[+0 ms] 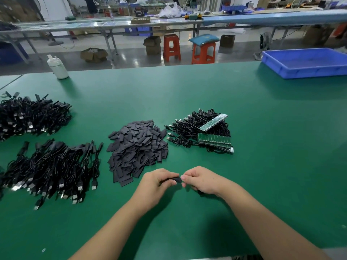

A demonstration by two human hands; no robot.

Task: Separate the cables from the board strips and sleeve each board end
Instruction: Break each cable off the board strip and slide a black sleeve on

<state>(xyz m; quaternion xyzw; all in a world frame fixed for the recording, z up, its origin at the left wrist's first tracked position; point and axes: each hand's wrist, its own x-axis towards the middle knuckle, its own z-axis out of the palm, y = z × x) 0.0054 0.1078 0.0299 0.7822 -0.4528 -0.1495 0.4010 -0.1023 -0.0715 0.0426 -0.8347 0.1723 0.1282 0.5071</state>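
My left hand (156, 182) and right hand (201, 180) both pinch one black sleeve (176, 179) between them; I read no writing anywhere.

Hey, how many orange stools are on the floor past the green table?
2: one bare orange stool left, and one cushioned orange stool right of it. More may be hidden behind benches.

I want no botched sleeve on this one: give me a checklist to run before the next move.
1. Left hand grips the black sleeve: ok.
2. Right hand pinches at the sleeve's end: ok.
3. Board end inside the sleeve: cannot tell, fingers hide it.
4. Spare sleeves pile ahead of the hands: ok.
5. Board strips with cables still waiting: ok.
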